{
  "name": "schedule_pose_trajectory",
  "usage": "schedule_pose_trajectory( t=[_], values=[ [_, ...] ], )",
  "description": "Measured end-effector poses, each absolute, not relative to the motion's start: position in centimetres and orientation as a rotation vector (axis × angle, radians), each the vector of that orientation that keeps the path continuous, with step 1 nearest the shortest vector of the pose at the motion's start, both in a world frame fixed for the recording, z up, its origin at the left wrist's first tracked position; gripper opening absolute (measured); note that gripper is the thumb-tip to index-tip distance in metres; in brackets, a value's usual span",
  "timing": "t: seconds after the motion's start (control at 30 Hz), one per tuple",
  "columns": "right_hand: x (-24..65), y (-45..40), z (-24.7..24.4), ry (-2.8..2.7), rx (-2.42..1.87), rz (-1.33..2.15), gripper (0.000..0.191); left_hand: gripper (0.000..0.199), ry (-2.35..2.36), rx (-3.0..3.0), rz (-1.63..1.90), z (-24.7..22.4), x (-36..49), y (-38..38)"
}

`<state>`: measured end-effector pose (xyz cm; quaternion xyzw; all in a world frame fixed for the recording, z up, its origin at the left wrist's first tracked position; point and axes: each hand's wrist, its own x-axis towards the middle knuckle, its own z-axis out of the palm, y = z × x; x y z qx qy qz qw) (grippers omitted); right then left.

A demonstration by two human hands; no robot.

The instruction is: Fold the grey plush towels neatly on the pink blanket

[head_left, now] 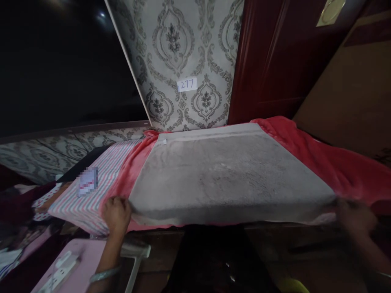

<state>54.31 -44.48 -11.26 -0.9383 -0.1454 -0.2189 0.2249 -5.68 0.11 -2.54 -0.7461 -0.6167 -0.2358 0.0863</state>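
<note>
A grey towel lies spread flat over a red fleece blanket on a raised surface. My left hand grips the towel's near left corner. My right hand, blurred, holds the towel's near right corner. The near edge of the towel hangs slightly over the front of the surface.
A striped pink and grey cloth lies left of the blanket. A pink stool with a white power strip stands at the lower left. Patterned wallpaper with a paper tag reading 277 and a dark red door are behind.
</note>
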Motion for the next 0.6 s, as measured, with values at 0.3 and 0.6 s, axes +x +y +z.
schedule_pose_trajectory(
  t=[0.3, 0.6],
  values=[
    [45.1, -32.2, -6.3, -1.173, -2.541, -0.477, 0.061, 0.055, -1.279, -2.732, -0.300, -2.2, 5.5, -3.6],
    [44.8, -31.2, -6.6, -1.006, -2.769, -0.272, 0.064, 0.060, -1.603, -2.561, -0.298, -1.8, 4.0, -2.7]
  ],
)
